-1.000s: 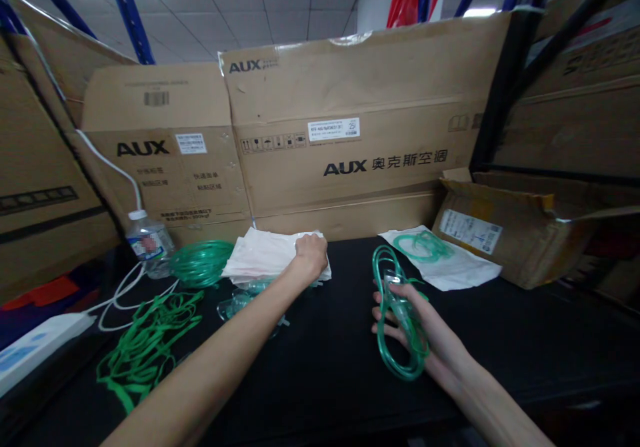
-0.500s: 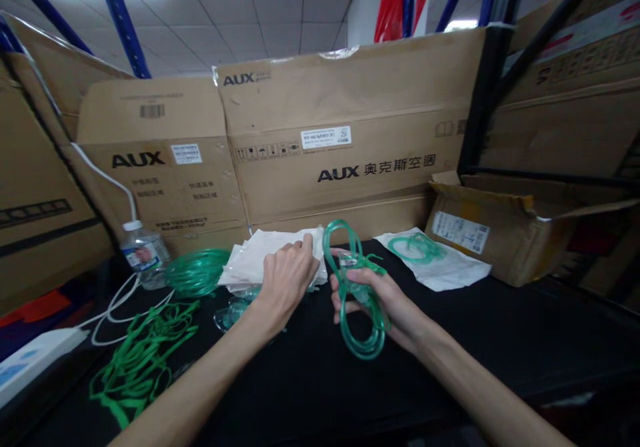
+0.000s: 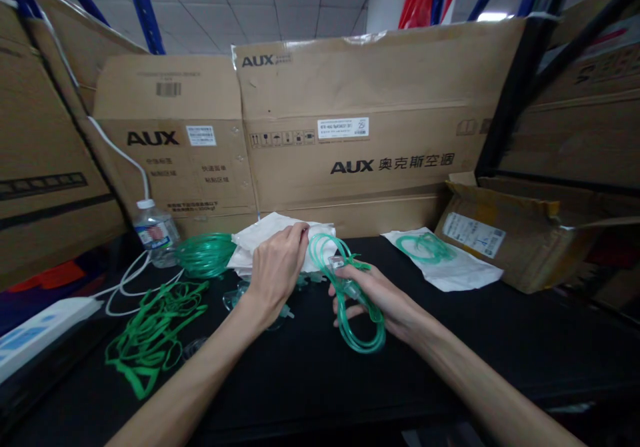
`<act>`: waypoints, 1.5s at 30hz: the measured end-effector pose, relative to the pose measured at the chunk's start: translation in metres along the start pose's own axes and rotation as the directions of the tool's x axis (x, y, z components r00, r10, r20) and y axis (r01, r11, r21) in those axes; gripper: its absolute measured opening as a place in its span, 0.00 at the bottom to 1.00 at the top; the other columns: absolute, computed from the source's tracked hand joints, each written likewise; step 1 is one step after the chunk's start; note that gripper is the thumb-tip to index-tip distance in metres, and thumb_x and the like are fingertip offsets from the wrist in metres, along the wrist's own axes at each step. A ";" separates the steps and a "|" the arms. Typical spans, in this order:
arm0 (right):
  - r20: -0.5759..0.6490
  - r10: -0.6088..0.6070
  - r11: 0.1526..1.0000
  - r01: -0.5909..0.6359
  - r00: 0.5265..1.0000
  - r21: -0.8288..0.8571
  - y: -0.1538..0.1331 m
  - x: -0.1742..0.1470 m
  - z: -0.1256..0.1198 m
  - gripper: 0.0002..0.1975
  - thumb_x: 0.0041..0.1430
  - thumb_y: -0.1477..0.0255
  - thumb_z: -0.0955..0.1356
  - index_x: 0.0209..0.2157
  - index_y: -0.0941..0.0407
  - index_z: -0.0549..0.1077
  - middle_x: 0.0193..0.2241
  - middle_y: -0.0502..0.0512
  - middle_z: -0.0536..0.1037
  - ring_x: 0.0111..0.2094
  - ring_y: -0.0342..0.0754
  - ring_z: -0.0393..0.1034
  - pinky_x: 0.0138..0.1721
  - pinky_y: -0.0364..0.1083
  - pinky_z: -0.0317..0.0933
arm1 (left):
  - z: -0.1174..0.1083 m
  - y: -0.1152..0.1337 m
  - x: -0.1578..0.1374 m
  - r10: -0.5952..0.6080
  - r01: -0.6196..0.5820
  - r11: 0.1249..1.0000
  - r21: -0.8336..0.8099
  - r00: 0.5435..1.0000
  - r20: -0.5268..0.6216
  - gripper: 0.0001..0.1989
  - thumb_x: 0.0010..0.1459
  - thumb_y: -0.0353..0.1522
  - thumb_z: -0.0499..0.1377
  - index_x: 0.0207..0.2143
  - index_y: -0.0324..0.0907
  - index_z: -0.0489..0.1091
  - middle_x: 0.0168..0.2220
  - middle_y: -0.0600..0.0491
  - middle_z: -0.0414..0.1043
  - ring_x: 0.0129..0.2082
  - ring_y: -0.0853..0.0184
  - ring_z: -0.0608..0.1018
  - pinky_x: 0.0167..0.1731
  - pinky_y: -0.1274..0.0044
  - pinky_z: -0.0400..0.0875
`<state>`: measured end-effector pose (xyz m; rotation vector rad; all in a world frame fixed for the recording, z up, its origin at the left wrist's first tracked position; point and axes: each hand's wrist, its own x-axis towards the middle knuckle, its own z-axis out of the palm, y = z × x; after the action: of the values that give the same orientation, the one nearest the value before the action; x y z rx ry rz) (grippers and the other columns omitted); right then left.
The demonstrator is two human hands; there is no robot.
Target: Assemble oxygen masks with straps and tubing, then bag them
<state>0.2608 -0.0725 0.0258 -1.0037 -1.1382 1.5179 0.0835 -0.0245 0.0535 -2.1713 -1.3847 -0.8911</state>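
My right hand [image 3: 383, 293] is closed around a looped green oxygen tube [image 3: 367, 348] with a clear plastic piece, perhaps a mask, bunched in it. The loops hang below and above the fingers, over the black tabletop. My left hand [image 3: 280, 263] has its fingers pinched at the right part of a stack of white pouches [image 3: 270, 227]; the fingertips are partly hidden behind the knuckles. Clear green-tinted masks [image 3: 235, 295] lie under and beside the left wrist. A coil of green tubing [image 3: 207, 255] sits left of the stack.
Green elastic straps [image 3: 150, 340] lie in a tangle at left, near a white power strip [image 3: 45, 330] and a plastic bottle [image 3: 156, 233]. At right, a white pouch with tubing inside [image 3: 457, 273] lies before an open cardboard box [image 3: 520, 233]. Cardboard panels [image 3: 390, 93] stand behind.
The view has shifted, so the background sits further right. My left fingers have drawn together on the pouch stack. The tube loops in my right hand have tilted left toward the pouches.
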 end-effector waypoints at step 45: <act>-0.416 -0.290 0.694 0.489 0.862 0.529 0.024 0.002 -0.004 0.07 0.57 0.70 0.68 0.38 0.53 0.78 0.38 0.48 0.84 0.51 0.46 0.77 0.54 0.43 0.70 | 0.027 0.097 0.002 0.151 -0.187 0.856 -0.483 0.982 -0.113 0.08 0.73 0.31 0.52 0.48 0.42 0.70 0.45 0.48 0.73 0.47 0.58 0.75 0.48 0.68 0.72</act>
<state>0.2594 -0.0725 0.0013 -0.4579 -0.5103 1.1962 0.1800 -0.0461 0.0353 -2.5479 -0.9809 -1.3548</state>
